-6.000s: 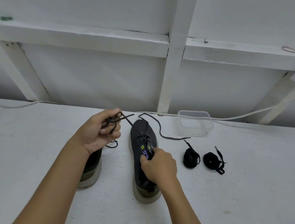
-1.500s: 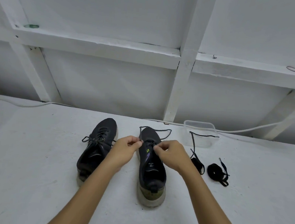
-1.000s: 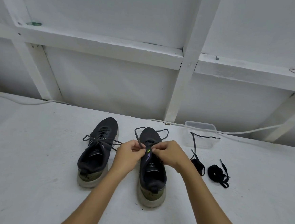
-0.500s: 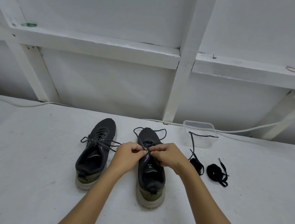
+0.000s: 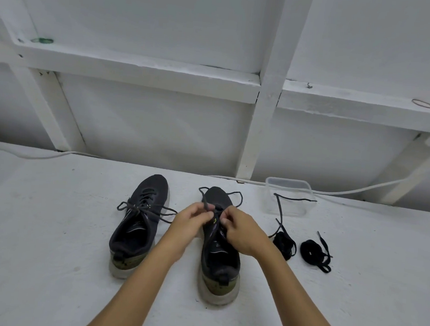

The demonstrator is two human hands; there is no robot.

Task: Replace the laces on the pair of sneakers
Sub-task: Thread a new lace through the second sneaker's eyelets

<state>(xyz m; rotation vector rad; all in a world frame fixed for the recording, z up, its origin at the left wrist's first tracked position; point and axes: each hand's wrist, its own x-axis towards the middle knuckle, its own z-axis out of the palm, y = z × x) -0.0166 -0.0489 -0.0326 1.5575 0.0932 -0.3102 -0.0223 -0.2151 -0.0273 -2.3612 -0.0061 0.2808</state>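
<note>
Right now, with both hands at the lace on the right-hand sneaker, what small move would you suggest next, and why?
Probably draw the lace further out of the eyelets. The left hand pinches a strand above the right sneaker, the right hand works at the eyelets, and loops lie slack round the toe. The left sneaker remains laced, and two coiled laces wait nearby.

Both hands (image 5: 191, 225), apart before, now together over the right sneaker (image 5: 219, 243), pinching its lace (image 5: 207, 203).
</note>
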